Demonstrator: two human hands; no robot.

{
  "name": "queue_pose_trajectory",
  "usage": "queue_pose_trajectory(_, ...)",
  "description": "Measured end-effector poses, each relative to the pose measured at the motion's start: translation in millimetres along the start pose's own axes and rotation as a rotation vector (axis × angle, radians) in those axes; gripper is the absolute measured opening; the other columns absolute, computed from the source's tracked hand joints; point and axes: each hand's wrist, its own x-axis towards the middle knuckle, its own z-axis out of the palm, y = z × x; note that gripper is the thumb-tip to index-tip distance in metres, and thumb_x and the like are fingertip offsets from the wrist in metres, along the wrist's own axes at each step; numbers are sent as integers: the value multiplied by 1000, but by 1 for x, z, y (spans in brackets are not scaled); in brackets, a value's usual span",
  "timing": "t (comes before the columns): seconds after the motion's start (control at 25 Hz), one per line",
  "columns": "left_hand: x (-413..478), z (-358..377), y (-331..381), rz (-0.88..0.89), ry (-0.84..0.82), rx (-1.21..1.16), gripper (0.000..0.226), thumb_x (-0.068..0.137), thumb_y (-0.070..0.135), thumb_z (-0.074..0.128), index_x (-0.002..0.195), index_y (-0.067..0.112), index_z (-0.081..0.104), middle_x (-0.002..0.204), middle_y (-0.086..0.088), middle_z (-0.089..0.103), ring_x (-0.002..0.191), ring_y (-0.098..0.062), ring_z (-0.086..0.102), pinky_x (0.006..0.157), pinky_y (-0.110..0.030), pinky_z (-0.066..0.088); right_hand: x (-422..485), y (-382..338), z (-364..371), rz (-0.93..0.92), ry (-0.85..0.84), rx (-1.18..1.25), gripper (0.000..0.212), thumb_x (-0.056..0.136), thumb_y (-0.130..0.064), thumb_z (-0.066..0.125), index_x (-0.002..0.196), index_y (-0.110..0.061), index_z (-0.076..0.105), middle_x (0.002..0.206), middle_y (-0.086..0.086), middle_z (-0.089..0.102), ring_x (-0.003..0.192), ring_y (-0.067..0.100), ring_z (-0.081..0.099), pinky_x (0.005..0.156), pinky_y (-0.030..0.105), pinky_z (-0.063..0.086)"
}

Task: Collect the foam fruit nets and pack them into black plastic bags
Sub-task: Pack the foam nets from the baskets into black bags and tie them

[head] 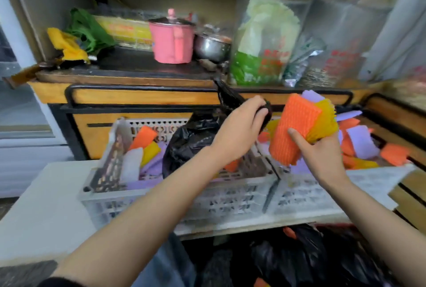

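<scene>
The right hand (322, 148) pinches 1 stack of foam nets (297, 125), long axis near upright, just right of the black bag (191, 139), whose rim the left hand (239, 130) grips.

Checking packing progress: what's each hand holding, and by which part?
Left hand grips the black bag by its top edge; right hand holds stacked nets by their lower end.

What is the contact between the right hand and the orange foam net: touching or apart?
Touching. The head view shows the right hand gripping the orange foam net, thumb pressed on its front face.
</scene>
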Motion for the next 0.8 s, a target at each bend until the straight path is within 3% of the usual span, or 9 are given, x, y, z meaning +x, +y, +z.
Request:
queue_pose_trajectory(0.12, -18, 61, 13, -22, -196, -11, 16, 100, 18, 40, 104, 6, 51, 104, -8, 55, 92, -28, 54, 82, -44, 43, -8, 29, -52, 88, 78, -62, 77, 60, -70, 62, 97, -3, 51, 79, 5, 59, 68, 19, 52, 62, 27, 36)
queue_pose_trajectory(0.24, -43, 103, 20, -71, -477, 91, 24, 100, 25, 41, 117, 9, 47, 116, -9, 50, 103, -30, 52, 86, -43, 43, -18, 46, -86, 120, 99, -95, 59, 73, -42, 76, 111, -4, 50, 92, 13, 64, 81, 26, 59, 72, 38, 48)
queue_pose_trajectory(0.32, -62, 115, 21, -56, -606, 185, 39, 99, 35, 38, 128, 9, 44, 122, -10, 48, 111, -29, 50, 92, -42, 41, -23, 47, -92, 121, 81, -118, 55, 74, -38, 75, 111, -7, 48, 95, 20, 65, 84, 33, 61, 76, 48, 51)
queue_pose_trajectory(0.36, -70, 116, 22, -36, -650, 238, 47, 98, 41, 34, 130, 9, 44, 123, -10, 49, 112, -29, 50, 95, -41, 40, -25, 45, -92, 106, 73, -126, 54, 75, -37, 75, 112, -8, 47, 95, 19, 64, 83, 33, 61, 75, 46, 51)
queue_pose_trajectory(0.44, -83, 110, 23, 63, -651, 365, 56, 93, 46, 24, 127, 10, 50, 119, -8, 54, 107, -27, 53, 94, -38, 42, -27, 38, -86, 40, 82, -117, 55, 77, -30, 76, 118, -10, 45, 101, 11, 61, 84, 26, 57, 74, 37, 47)
queue_pose_trajectory(0.52, -89, 93, 24, 224, -485, 461, 46, 93, 38, 27, 112, 12, 59, 102, -5, 59, 93, -25, 57, 82, -37, 47, -25, 27, -75, -38, 144, -61, 59, 78, -26, 76, 124, -13, 43, 113, 7, 56, 95, 20, 54, 79, 31, 43)
queue_pose_trajectory(0.6, -86, 72, 22, 298, -281, 504, 33, 92, 29, 35, 102, 13, 62, 96, -4, 61, 90, -26, 58, 80, -38, 43, -20, 18, -65, -88, 188, 32, 61, 77, -31, 77, 124, -18, 41, 121, 6, 54, 107, 18, 54, 87, 30, 44)
queue_pose_trajectory(0.68, -80, 55, 9, 252, -185, 552, 36, 92, 30, 36, 109, 12, 61, 110, -6, 63, 106, -26, 57, 95, -37, 38, -11, 15, -57, -82, 190, 105, 64, 73, -47, 73, 120, -13, 45, 118, 3, 57, 108, 14, 56, 88, 25, 45)
queue_pose_trajectory(0.8, -81, 47, -16, 22, -392, 672, 62, 93, 46, 17, 137, 14, 46, 144, -8, 44, 135, -27, 38, 114, -39, 23, -6, 10, -51, -59, 98, 139, 77, 68, -58, 69, 116, 0, 54, 102, 5, 62, 87, 5, 57, 72, 11, 44)
